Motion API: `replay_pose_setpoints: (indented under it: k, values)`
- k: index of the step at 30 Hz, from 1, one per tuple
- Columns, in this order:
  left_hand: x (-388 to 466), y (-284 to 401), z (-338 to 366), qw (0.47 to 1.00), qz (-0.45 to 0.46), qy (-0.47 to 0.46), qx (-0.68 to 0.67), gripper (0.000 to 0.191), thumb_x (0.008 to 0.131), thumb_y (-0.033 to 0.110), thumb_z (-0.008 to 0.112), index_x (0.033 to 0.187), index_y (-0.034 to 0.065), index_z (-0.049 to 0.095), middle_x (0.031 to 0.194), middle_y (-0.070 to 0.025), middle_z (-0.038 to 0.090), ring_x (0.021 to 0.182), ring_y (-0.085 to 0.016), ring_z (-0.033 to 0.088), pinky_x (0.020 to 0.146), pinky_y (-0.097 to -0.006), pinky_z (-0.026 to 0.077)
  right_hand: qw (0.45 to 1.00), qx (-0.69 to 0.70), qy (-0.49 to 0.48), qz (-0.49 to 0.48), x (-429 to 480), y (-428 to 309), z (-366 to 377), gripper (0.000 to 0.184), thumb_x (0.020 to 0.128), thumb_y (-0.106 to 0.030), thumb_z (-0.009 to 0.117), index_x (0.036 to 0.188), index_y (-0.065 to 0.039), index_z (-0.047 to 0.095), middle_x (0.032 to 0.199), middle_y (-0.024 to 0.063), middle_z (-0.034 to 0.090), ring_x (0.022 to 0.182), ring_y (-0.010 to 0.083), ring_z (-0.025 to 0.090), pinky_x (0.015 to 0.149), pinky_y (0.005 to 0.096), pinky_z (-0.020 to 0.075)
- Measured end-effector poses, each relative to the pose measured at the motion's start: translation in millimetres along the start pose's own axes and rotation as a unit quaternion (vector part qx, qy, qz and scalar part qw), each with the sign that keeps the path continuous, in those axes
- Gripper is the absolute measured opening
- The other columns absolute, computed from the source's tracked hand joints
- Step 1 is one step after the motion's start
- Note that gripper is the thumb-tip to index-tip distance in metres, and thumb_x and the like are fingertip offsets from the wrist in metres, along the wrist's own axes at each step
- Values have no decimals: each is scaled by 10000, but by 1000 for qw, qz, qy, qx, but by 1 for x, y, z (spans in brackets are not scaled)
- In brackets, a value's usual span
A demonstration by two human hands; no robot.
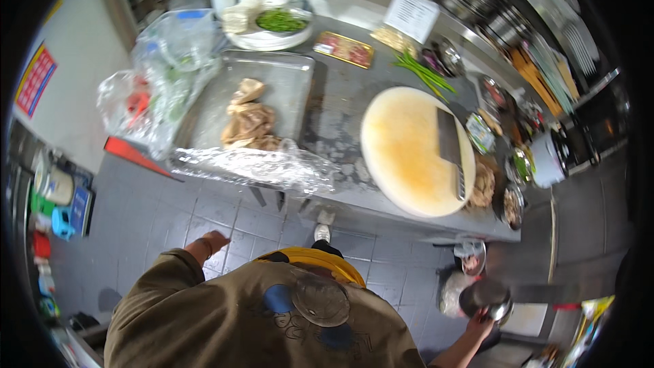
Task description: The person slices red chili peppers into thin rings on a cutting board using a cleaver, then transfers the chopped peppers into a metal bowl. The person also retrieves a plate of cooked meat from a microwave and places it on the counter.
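Note:
At the lower right, my right hand [479, 323] grips the rim of a round metal bowl [486, 296], blurred and held low beside the counter's right end. My left hand [216, 239] hangs over the tiled floor with nothing visible in it; its fingers are too blurred to make out. On the counter ahead lies a round white cutting board [403, 158] with a yellow stain, and a cleaver [449, 138] rests flat on its right side. Left of it, a metal tray [209, 112] holds crumpled brown paper or cloth [250, 122], with clear plastic wrap [255, 166] along its front edge.
Plastic bags [168, 71] crowd the counter's left end. Behind stand a plate of chopped greens [281, 20], a packed meat tray [343, 50] and green stalks [426, 74]. Small bowls [512, 207] line the right edge. A clear container [471, 258] sits low near my right hand.

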State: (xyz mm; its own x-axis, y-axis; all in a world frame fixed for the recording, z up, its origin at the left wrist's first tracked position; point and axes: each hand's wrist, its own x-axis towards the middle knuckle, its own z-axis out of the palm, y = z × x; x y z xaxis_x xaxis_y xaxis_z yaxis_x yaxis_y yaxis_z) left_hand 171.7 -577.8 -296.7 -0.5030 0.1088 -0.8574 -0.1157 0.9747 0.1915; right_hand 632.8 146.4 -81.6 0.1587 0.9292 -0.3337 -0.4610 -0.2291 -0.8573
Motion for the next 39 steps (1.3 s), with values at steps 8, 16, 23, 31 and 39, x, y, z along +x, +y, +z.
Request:
replay_pose_setpoints:
  k: [8, 16, 23, 31, 39]
  values:
    - [-117, 101, -69, 774, 206, -24, -599, 562, 819, 566, 600, 1147, 117, 526, 1100, -62, 601, 970, -207, 571, 820, -385, 451, 930, -183, -298, -110, -122, 35, 200, 297, 931, -305, 547, 1116, -73, 538, 935, 60, 585, 756, 161, 580, 686, 299, 526]
    - [-113, 155, -101, 661, 99, 11, -744, 533, 809, 617, 569, 1035, 134, 537, 1065, -66, 594, 969, -235, 543, 869, -416, 419, 618, -364, -642, -272, -243, 226, 412, 89, 870, -91, 613, 822, -38, 561, 710, 15, 574, 669, 84, 546, 639, 243, 448]
    - [-81, 157, -90, 487, 79, 229, -839, 154, 853, 162, 606, 914, 97, 480, 786, -47, 588, 636, -202, 597, 582, -368, 532, 517, -299, -697, -397, -309, 284, 498, 145, 781, -127, 686, 791, -21, 589, 750, 122, 594, 690, 243, 582, 657, 344, 466]
    - [-100, 104, -121, 533, 40, 267, -802, 103, 851, 139, 590, 885, 148, 493, 736, 12, 539, 593, -143, 556, 527, -328, 508, 536, -327, -686, -366, -291, 290, 501, 135, 768, -115, 687, 791, -35, 581, 771, 110, 576, 724, 275, 566, 660, 372, 453]
    - [-109, 100, -113, 545, 86, 207, -808, 116, 889, 195, 603, 903, 122, 514, 739, 20, 516, 625, -127, 527, 545, -310, 485, 592, -358, -592, -413, -261, 261, 454, 114, 785, -77, 659, 815, -14, 568, 784, 122, 558, 726, 258, 539, 653, 363, 442]
